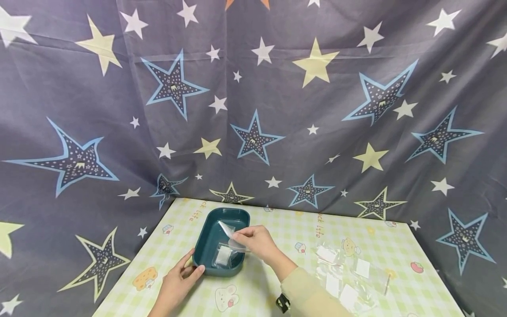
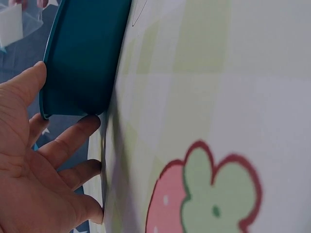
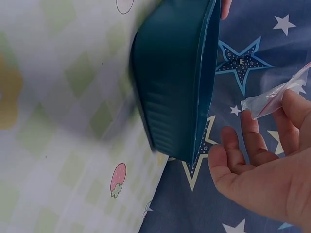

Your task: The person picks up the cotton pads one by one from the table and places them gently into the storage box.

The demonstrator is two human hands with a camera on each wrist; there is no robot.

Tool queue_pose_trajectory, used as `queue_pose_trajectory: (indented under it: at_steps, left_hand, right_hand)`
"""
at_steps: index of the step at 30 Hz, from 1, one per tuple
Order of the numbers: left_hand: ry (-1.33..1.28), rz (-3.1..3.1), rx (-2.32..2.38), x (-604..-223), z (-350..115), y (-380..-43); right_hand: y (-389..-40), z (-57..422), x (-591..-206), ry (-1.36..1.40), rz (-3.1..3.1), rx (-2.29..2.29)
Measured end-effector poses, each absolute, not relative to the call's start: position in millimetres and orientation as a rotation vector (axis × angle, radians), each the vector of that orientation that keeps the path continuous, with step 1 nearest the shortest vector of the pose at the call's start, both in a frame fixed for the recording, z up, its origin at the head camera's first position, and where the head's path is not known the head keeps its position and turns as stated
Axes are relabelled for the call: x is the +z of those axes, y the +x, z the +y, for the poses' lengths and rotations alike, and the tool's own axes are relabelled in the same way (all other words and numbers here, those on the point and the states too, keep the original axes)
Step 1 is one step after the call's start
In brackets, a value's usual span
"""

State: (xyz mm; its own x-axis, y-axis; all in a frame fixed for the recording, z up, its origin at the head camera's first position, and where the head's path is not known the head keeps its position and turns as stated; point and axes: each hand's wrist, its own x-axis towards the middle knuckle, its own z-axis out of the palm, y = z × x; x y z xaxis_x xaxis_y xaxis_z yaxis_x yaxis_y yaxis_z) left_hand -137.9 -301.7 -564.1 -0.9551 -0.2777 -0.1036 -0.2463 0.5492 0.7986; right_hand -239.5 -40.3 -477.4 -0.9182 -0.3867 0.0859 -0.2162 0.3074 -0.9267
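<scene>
A dark teal rectangular tray [image 1: 199, 246] sits on the table. My left hand [image 1: 178, 281] rests at its near left corner, the thumb on the rim and fingers spread against the outer wall, as the left wrist view shows. Over the tray, my right hand [image 1: 257, 241] pinches a small clear plastic bag [image 3: 267, 102] between thumb and fingers. Its other fingers are loosely bent in the right wrist view. Inside the tray lies a clear packet [image 1: 222, 256] with a white piece in it. Part of the tray's inside is hidden behind the right hand and the bag.
Several clear packets with white pieces [image 1: 349, 296] lie spread over the table's right side, partly behind the right sleeve [image 1: 309, 290]. A small black object [image 1: 283, 303] shows beside that sleeve. A star-patterned curtain [image 1: 253, 88] hangs behind the checked tablecloth [image 1: 154, 246].
</scene>
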Motion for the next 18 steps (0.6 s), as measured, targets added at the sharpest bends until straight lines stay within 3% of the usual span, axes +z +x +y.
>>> queue_pose_trajectory:
  at_steps: [18]
  left_hand:
    - [0.459,-2.713,-1.406,-566.1,-303.0,-137.2]
  right_hand:
    - [-234.7,-70.5,-488.3,-0.676,2.572,-1.469]
